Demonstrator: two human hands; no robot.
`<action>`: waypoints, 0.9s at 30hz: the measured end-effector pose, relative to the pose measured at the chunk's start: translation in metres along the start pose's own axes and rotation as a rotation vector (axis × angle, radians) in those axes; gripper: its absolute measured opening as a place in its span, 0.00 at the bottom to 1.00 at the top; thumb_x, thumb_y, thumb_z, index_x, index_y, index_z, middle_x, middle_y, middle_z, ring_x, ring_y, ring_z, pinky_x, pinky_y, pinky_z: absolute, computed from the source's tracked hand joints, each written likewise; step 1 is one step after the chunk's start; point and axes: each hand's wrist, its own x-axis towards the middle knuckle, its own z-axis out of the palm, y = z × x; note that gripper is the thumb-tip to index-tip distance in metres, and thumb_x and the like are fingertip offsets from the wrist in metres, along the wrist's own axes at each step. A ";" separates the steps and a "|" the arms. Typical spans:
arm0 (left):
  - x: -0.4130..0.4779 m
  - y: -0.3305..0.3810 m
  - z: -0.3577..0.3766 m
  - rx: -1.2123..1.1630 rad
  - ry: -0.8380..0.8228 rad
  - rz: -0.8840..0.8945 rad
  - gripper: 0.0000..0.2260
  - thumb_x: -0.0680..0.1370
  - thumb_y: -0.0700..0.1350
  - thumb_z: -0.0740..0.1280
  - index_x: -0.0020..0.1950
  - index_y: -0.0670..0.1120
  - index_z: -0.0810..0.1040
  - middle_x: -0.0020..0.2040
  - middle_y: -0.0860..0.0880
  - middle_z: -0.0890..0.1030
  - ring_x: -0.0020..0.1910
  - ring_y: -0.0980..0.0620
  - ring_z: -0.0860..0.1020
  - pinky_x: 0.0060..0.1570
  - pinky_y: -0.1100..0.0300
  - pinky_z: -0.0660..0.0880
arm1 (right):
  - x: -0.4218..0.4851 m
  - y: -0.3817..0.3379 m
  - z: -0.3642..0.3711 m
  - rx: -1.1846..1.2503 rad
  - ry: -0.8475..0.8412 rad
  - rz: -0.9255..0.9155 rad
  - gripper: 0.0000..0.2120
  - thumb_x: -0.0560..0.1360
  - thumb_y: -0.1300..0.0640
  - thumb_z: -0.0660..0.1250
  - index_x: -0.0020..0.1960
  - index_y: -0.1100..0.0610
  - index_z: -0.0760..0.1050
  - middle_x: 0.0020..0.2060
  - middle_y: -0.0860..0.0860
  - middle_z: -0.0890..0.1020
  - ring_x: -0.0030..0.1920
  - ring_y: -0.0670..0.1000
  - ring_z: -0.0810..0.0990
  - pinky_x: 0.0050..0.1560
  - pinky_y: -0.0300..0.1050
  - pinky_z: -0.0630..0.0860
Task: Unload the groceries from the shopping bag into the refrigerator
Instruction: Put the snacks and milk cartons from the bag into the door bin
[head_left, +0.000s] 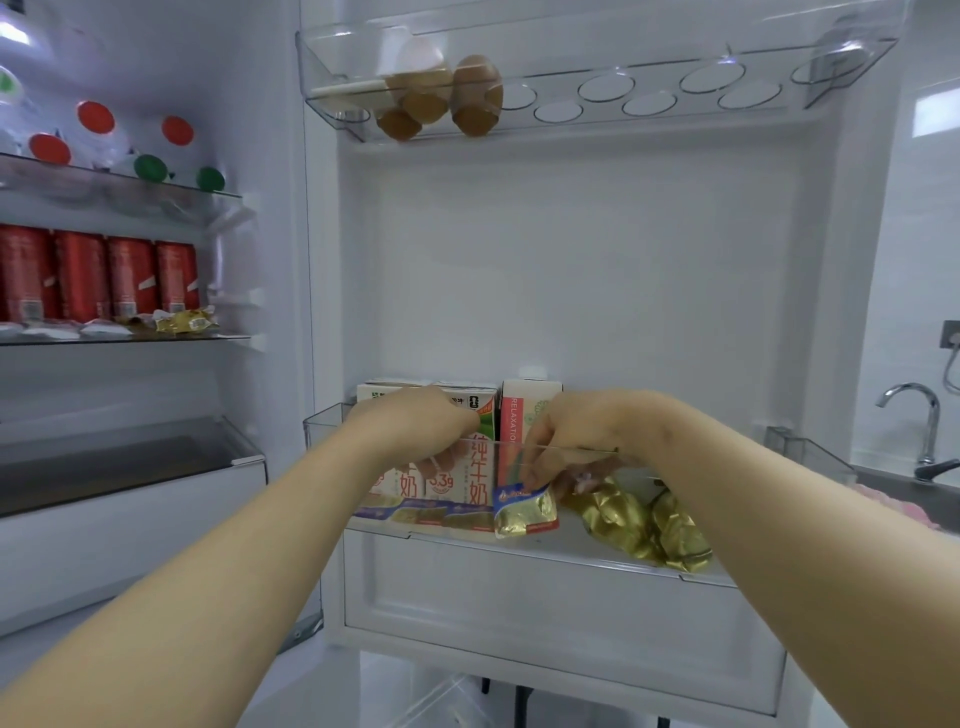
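Observation:
Both my hands reach into the clear door bin (675, 571) of the open refrigerator. My right hand (576, 436) pinches the top of a small gold foil packet with a blue label (524, 512) that stands against the bin's front wall. My left hand (415, 426) curls down over the milk cartons (480, 467) at the bin's left; its fingertips are behind the bin wall, and what they hold is hidden. A row of similar gold packets (421, 514) lines the bin front. A crumpled gold foil bag (644, 519) lies to the right. The shopping bag is out of sight.
An egg tray (649, 88) in the upper door shelf holds brown eggs (475, 96) at its left. Inside the fridge at left are bottles with red and green caps (96, 117), red cans (83, 275) and a gold packet (184, 322). A sink faucet (919, 415) stands at the right.

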 end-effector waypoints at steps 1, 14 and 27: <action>0.000 0.000 0.000 0.004 0.001 0.002 0.14 0.78 0.51 0.56 0.50 0.46 0.79 0.41 0.52 0.83 0.40 0.53 0.82 0.48 0.56 0.77 | 0.000 -0.001 0.000 0.006 -0.017 -0.001 0.06 0.73 0.66 0.69 0.40 0.56 0.79 0.34 0.51 0.81 0.28 0.45 0.78 0.23 0.32 0.71; -0.001 -0.001 -0.005 -0.036 -0.162 0.039 0.13 0.80 0.51 0.56 0.48 0.48 0.79 0.44 0.52 0.83 0.43 0.53 0.81 0.42 0.59 0.75 | -0.004 -0.002 0.003 0.082 -0.020 0.015 0.10 0.73 0.71 0.65 0.51 0.63 0.80 0.33 0.52 0.81 0.28 0.45 0.79 0.26 0.31 0.74; 0.000 0.009 -0.022 0.204 -0.597 -0.033 0.28 0.81 0.58 0.43 0.62 0.49 0.78 0.60 0.54 0.80 0.64 0.52 0.73 0.64 0.51 0.70 | -0.008 0.000 -0.001 -0.004 -0.014 0.008 0.13 0.72 0.69 0.68 0.55 0.62 0.80 0.40 0.55 0.83 0.33 0.46 0.79 0.27 0.32 0.75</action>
